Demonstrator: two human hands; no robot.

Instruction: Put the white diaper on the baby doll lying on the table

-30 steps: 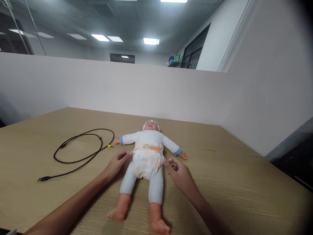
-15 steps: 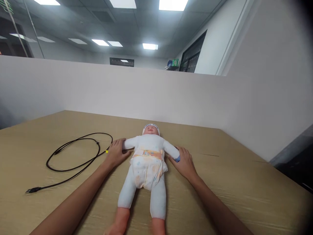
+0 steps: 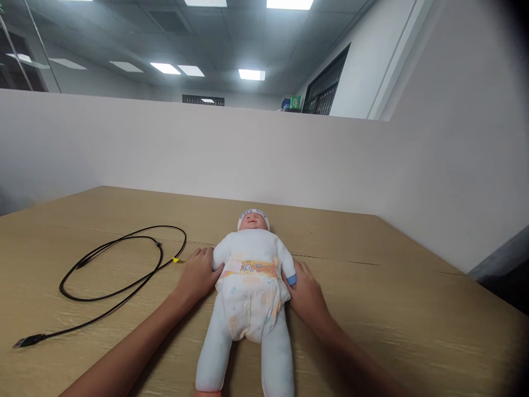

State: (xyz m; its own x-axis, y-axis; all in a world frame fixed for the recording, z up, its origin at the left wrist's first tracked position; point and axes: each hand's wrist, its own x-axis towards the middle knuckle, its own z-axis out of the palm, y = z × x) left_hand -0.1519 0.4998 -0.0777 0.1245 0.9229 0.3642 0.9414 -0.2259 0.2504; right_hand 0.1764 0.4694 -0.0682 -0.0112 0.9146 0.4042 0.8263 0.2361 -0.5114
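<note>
A baby doll (image 3: 254,245) lies on its back on the tabletop, head away from me. It has a white cloth body, a printed white cap and a white diaper (image 3: 248,298) with an orange patterned waistband. My left hand (image 3: 200,273) is closed round the end of the doll's arm on the left side. On the other side my right hand (image 3: 306,289) grips the doll's other arm near its blue cuff (image 3: 291,279). Both doll arms rest close to its sides, and their ends are hidden in my hands. The doll's feet are mostly cut off by the bottom edge.
A black USB cable (image 3: 99,317) lies coiled on the left of the brown table (image 3: 392,309), with a yellow tag (image 3: 176,259) on it. Behind the table rises a pale partition wall (image 3: 206,149).
Both my hands have moved inward and towards me, bringing the doll's spread arms down against its sides. The view has shifted slightly, and the doll's feet have mostly left the frame.
</note>
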